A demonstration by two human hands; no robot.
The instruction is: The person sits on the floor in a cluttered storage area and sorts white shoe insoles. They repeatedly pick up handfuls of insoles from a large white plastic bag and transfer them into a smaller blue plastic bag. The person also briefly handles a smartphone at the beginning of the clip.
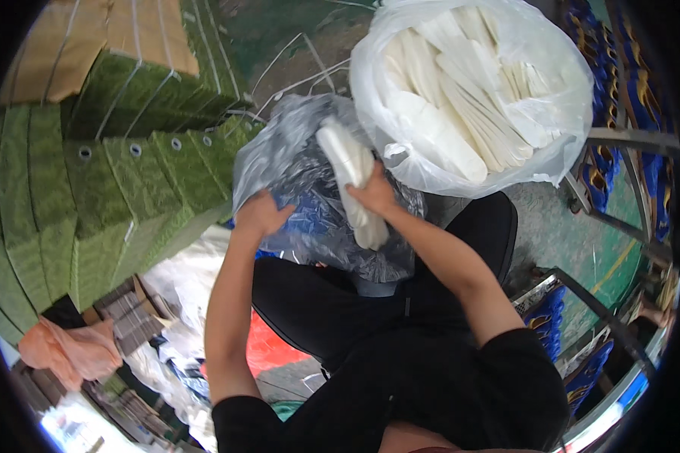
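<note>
A bundle of white insoles [353, 170] is gripped in my right hand [376, 190], fingers closed round its middle. The bundle slants over the opening of a clear plastic bag [310, 136] between my knees, with something blue showing dimly inside. At the bag's left side, my left hand [261, 215] grasps the plastic, its thumb lying over the edge. Beyond my right hand stands a big translucent white sack [400, 162], its mouth rolled wide and full of loose white insoles [461, 83].
Green patterned boxes [151, 166] with eyelet holes stack up at left, some strapped. Racks with blue and gold shoes [601, 158] stand at right behind a metal rail [627, 140]. An orange plastic bag [72, 351] and red plastic [268, 343] lie lower left. White straps trail across the floor.
</note>
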